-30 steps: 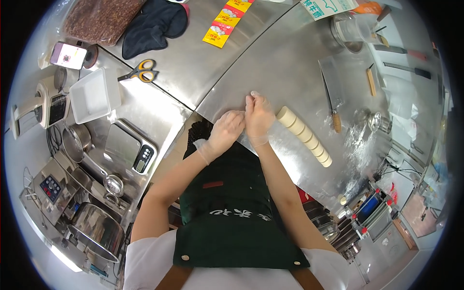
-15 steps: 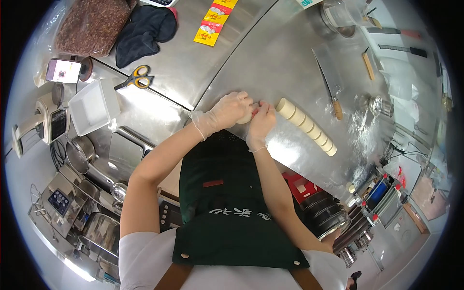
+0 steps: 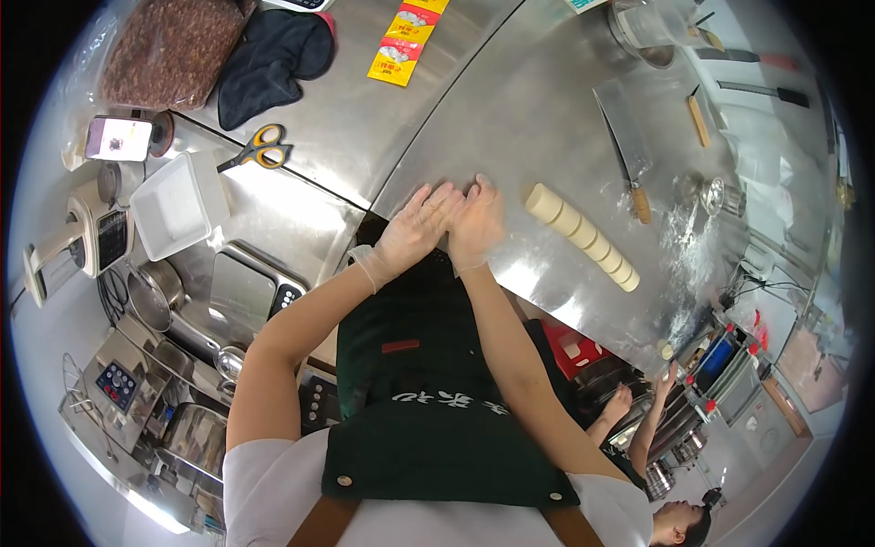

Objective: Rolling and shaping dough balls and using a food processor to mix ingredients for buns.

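My left hand (image 3: pixel 416 230) and my right hand (image 3: pixel 476 223), both in clear gloves, meet side by side at the steel table's near edge. Their fingers stretch forward, mostly straight, and the two hands touch along their inner sides. Whatever lies under or between the palms is hidden. To the right of my right hand, a row of cut dough pieces (image 3: pixel 583 239) runs slantwise toward the near right. Beyond it, a wide-bladed knife (image 3: pixel 623 150) with a wooden handle rests on the steel.
Flour (image 3: pixel 682 246) is scattered at right near a small metal cup (image 3: pixel 720 197). Scissors (image 3: pixel 265 148), a white tub (image 3: pixel 173 205), a dark mitt (image 3: pixel 273 64) and yellow-red sachets (image 3: pixel 399 55) lie on the left side. A co-worker's hands (image 3: pixel 620 403) show at the lower right.
A pale lump of dough showed between my bent fingers before; now my fingers are straightened, the hands are closer together and the lump is out of sight. The co-worker's hands have come into view.
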`<state>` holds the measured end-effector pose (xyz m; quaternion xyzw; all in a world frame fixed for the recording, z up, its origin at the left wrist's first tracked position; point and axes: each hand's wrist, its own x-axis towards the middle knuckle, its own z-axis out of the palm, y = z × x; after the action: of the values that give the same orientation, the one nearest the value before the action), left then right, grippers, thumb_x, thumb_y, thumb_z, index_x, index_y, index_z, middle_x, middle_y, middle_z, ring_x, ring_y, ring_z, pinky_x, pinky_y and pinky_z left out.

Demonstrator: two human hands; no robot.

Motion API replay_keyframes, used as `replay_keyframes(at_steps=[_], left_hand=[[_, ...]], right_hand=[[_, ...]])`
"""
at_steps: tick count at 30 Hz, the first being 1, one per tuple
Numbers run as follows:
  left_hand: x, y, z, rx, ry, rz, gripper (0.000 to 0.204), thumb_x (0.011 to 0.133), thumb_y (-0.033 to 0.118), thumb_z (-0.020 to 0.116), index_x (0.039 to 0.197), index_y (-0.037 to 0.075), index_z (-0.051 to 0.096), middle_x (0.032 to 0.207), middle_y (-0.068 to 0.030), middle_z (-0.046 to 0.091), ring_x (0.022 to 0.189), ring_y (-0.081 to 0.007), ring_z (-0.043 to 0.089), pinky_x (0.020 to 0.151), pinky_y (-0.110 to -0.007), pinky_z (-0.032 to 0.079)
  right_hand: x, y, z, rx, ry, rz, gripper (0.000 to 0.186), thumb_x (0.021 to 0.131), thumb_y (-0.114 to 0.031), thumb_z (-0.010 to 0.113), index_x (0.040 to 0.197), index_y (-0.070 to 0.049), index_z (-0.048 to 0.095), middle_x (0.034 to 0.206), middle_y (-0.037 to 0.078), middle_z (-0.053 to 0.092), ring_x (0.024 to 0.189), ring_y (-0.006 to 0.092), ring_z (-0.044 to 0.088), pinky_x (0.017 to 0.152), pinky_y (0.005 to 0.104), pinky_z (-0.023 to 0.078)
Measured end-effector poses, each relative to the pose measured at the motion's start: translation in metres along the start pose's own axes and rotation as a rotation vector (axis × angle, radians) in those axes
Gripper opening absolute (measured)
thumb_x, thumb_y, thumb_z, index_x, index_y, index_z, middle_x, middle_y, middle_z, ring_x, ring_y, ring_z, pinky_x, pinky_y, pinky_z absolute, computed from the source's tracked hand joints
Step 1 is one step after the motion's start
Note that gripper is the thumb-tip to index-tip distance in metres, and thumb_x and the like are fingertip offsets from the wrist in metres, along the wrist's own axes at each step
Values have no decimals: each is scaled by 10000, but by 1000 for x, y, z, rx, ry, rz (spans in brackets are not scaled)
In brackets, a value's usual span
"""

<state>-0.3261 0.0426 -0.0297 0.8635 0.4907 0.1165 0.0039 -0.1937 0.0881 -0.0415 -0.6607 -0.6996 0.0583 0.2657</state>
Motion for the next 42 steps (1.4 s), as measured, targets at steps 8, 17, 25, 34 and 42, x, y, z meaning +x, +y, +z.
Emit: replay_keyframes(at_steps=[8,17,25,34,42], left_hand=[[4,18,-4,-500,148,-293,498,839,99,664,1315,-9,567,1320,-114,572,1246,-307,537,1033,-412,474],[14,39,9,-645,403,-538,480,648,32,836,1064,52,600,976,-99,605,933,-302,600,778,-390,528],[16,44,3,-877,392,-859,608,688,-26,817,1215,52,525,1005,-92,604,926,-286,619,756,-384,545],[11,17,5,-667,423,-626,496,641,41,859,1079,91,632,996,-48,587,950,-252,611,735,-363,550],[31,10,-3,-656,265,-646,276,617,103,861,823,81,679,966,-27,584,904,-229,597,714,-365,547]], right_hand=[[-4,17,-31,517,-295,663,293,1044,-183,486,1199,13,639,919,126,681,799,225,663,728,343,536],[13,6,-36,542,-429,718,271,1033,-225,516,1062,2,662,848,95,660,730,200,649,672,334,519],[55,-15,15,82,-317,-345,287,945,-333,671,787,-94,657,675,91,641,601,288,624,522,410,467],[71,-13,19,295,-451,-289,397,906,-375,715,658,-100,571,556,87,583,478,299,564,451,419,423],[68,-13,-2,218,-487,-251,403,968,-359,650,685,-74,618,572,115,601,491,332,575,490,425,447]])
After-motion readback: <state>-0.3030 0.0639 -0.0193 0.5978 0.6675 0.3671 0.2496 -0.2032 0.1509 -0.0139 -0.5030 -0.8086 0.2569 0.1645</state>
